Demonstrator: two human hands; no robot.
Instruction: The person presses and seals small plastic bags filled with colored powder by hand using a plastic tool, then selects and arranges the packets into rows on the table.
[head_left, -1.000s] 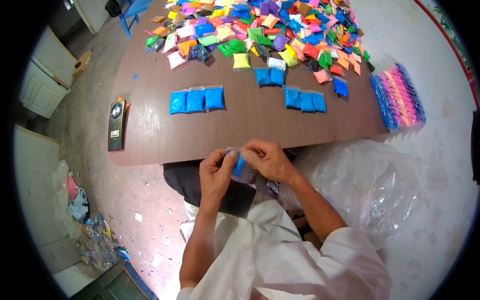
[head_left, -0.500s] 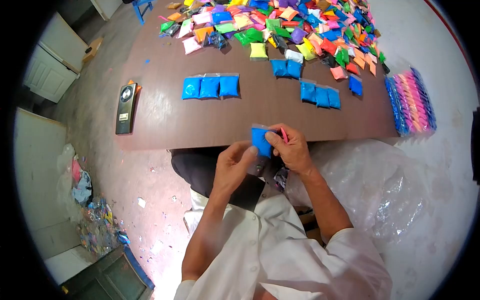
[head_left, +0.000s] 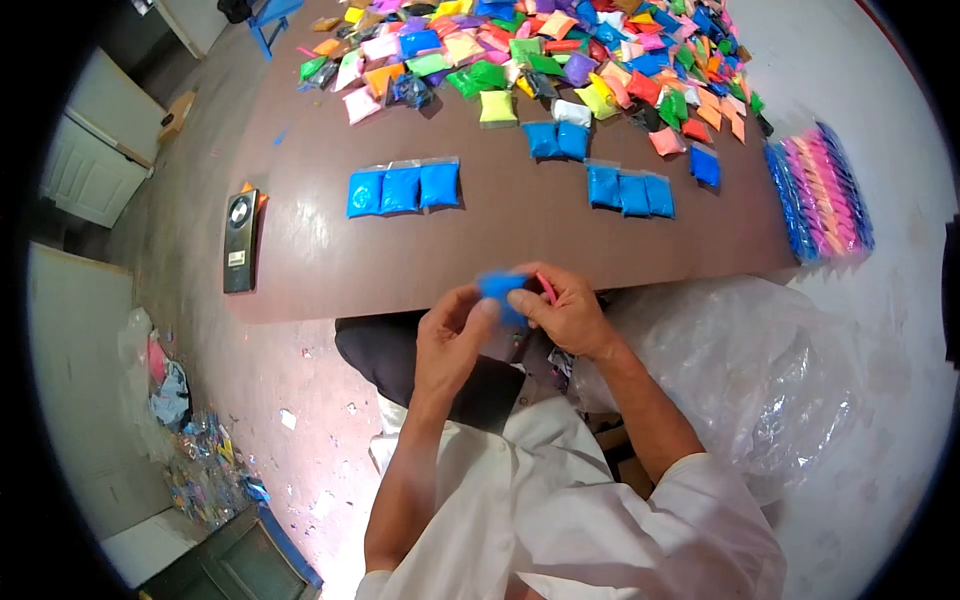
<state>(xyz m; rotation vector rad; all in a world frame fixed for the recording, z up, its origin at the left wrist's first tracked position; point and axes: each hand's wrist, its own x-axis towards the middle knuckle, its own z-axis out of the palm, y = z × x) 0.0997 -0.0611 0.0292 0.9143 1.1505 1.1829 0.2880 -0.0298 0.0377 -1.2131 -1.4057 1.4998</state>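
Note:
A small blue packet (head_left: 503, 292), blurred by motion, is between my two hands just off the table's front edge. My left hand (head_left: 450, 338) pinches its left side with thumb and fingers. My right hand (head_left: 562, 308) grips its right side and also has a thin pink tool (head_left: 546, 287) between its fingers. On the table beyond lie a row of three blue packets (head_left: 401, 190) to the left, another row of three (head_left: 632, 192) to the right, a joined pair (head_left: 556, 140) and a single blue packet (head_left: 705, 166).
A large heap of colourful packets (head_left: 578, 68) covers the back of the brown table (head_left: 300, 250). A black phone-like device (head_left: 240, 240) lies at the left edge. Bundled pink and blue packets (head_left: 820, 192) are at the right edge. Clear plastic sheeting (head_left: 730, 370) lies below right.
The blue packet and both hands have shifted slightly left in view, and the packet has become blurred. The table's contents appear a little shifted as the view moved.

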